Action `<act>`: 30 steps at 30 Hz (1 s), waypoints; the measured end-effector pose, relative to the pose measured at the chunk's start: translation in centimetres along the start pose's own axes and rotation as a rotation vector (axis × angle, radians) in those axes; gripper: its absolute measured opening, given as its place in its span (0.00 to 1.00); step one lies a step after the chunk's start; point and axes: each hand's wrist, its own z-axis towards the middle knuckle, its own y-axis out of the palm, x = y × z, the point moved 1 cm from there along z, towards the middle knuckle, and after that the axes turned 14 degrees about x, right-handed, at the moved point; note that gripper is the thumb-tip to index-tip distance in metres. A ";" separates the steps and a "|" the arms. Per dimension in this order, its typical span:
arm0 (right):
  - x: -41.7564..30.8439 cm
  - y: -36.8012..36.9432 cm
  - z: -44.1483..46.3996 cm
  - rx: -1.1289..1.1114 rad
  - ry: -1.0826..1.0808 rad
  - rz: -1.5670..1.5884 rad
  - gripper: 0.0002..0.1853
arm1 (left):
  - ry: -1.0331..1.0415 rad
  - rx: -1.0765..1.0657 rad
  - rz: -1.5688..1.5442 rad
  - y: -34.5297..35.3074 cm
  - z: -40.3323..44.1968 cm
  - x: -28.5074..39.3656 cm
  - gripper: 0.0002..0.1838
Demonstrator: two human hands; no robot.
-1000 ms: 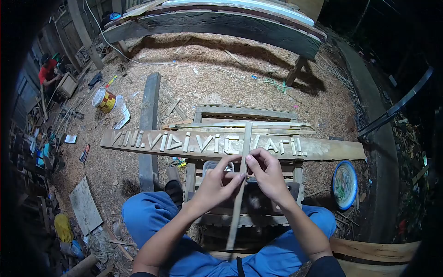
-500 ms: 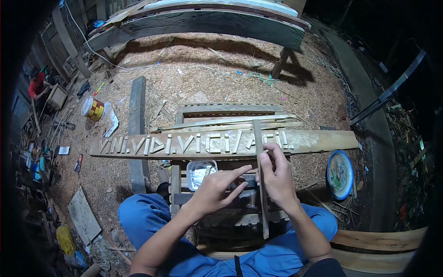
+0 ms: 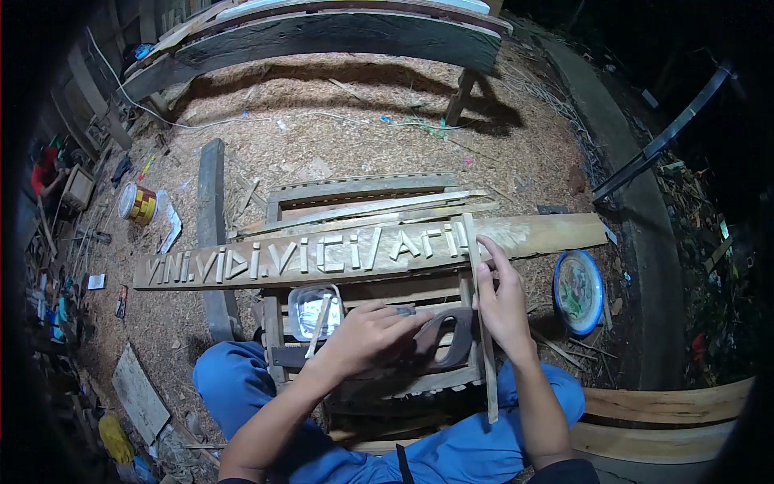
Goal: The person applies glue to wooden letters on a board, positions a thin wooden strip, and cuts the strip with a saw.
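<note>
In my right hand [image 3: 503,298], a long thin wooden strip [image 3: 487,355] is pinched between thumb and fingers. Its upper end overlaps the lettered plank near the last characters. My left hand [image 3: 372,335] is over a handsaw [image 3: 461,348], index finger stretched toward the dark handle, with no held thing showing. Part of the saw is hidden beneath this hand. Raised pale wooden letters reading "VINI.VIDI.VICI/ARI" run along the wooden plank [image 3: 556,231]. A clear plastic tub [image 3: 303,300] of white material stands left of the saw, a stick [image 3: 319,327] leaning in it.
A slatted wooden frame [image 3: 278,323] supports the plank. To the right lies a blue-rimmed plate [image 3: 601,294]. A grey beam [image 3: 211,185], a bucket [image 3: 137,204] and a board [image 3: 139,394] are at left. Another person [image 3: 45,171] sits far left. A bench [image 3: 322,42] spans the back.
The view has shifted, moving the scene leftward. My right hand still holds the strip, now nearer the last letters' right side. My left hand has come closer to the saw handle, which shows more clearly.
</note>
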 end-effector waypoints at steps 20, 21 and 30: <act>1.2 0.4 1.2 -0.052 -0.069 -0.225 0.25 | 0.007 -0.046 0.038 1.4 0.2 -0.4 0.24; 1.3 0.5 1.2 -0.051 -0.069 -0.232 0.24 | 0.006 -0.051 0.034 1.5 0.2 -0.5 0.24; 0.7 1.0 1.7 -0.022 -0.064 -0.284 0.22 | -0.004 -0.065 0.044 1.2 0.0 -0.6 0.25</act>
